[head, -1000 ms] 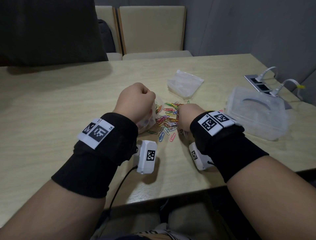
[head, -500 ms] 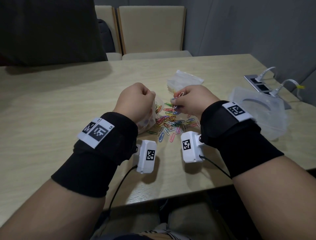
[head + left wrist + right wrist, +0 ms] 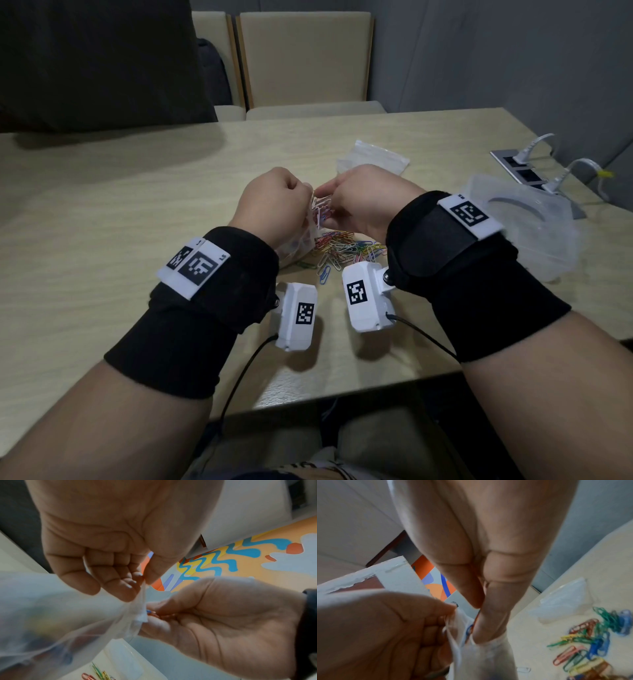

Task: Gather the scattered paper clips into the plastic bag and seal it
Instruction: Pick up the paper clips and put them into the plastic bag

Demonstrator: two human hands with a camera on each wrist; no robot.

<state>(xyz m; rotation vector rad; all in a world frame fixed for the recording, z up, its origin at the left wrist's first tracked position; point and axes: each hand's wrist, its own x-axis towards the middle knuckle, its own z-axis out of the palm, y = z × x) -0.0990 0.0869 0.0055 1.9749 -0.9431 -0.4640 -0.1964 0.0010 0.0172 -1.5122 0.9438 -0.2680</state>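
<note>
My left hand point(image 3: 306, 197) stays curled above the table, pinching the rim of the clear plastic bag point(image 3: 296, 248), which hangs beneath it with some clips inside. In the left wrist view its thumb and fingertips point(image 3: 137, 580) grip the bag point(image 3: 51, 608) at its mouth. My right hand point(image 3: 325, 200) pinches a few coloured paper clips point(image 3: 152, 613) and touches the bag's opening. In the right wrist view its fingers point(image 3: 488, 615) dip into the bag mouth point(image 3: 465, 631). A pile of loose paper clips point(image 3: 342, 248) lies on the table below both hands.
A spare empty plastic bag point(image 3: 375, 157) lies just beyond the hands. A clear plastic box point(image 3: 529, 226) sits at the right, with a table socket and white cables point(image 3: 524, 168) behind it. Two chairs point(image 3: 305, 58) stand at the far edge.
My right hand rose off the clip pile with a few clips and swung left to the bag's mouth. The left hand kept its hold on the bag in place.
</note>
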